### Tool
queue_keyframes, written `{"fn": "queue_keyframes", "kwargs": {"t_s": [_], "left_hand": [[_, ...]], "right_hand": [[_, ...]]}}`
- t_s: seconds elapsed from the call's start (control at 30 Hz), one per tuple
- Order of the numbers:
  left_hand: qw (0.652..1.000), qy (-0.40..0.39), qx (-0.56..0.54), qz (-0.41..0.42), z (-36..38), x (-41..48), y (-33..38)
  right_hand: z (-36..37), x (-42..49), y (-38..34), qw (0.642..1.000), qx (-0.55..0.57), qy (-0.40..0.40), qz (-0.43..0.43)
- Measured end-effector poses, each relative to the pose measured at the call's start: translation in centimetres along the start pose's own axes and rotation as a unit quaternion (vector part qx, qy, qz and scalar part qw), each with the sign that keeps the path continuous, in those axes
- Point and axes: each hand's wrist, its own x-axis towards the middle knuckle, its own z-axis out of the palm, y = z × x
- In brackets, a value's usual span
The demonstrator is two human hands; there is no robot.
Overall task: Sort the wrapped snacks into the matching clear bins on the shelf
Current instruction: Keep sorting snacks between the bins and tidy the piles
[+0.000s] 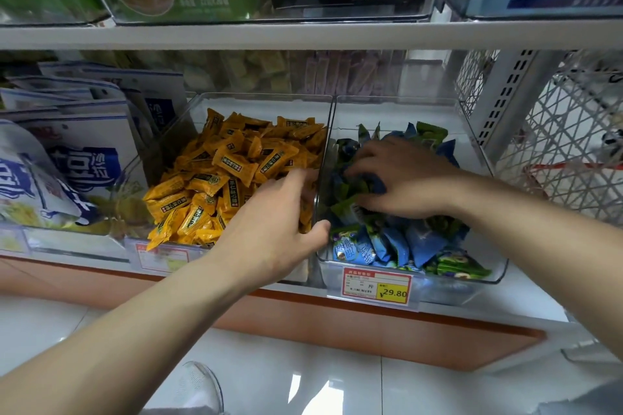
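Note:
Two clear bins stand side by side on the shelf. The left bin (263, 97) is full of yellow wrapped snacks (232, 158). Blue and green wrapped snacks (414, 242) fill the right bin (404, 100). My left hand (269, 229) reaches into the left bin's right side, its fingers stretched over the yellow snacks and its thumb against the wall between the bins. My right hand (408, 178) lies palm down in the right bin, its fingers and thumb curled into the blue and green snacks.
Large white and blue bags (84, 158) fill the bin on the left. A price tag (376, 286) hangs on the right bin's front. An upper shelf (303, 34) with more bins sits overhead. A white mesh rack (556, 145) stands on the right.

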Motion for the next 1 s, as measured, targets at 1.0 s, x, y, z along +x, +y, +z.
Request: {"fn": "queue_keyframes", "kwargs": {"t_s": [1.0], "left_hand": [[0.994,0.091,0.048,0.045,-2.2,0.0,3.0]], "right_hand": [[-3.1,-7.5,5.0,0.973,0.117,0.185,0.071]]}}
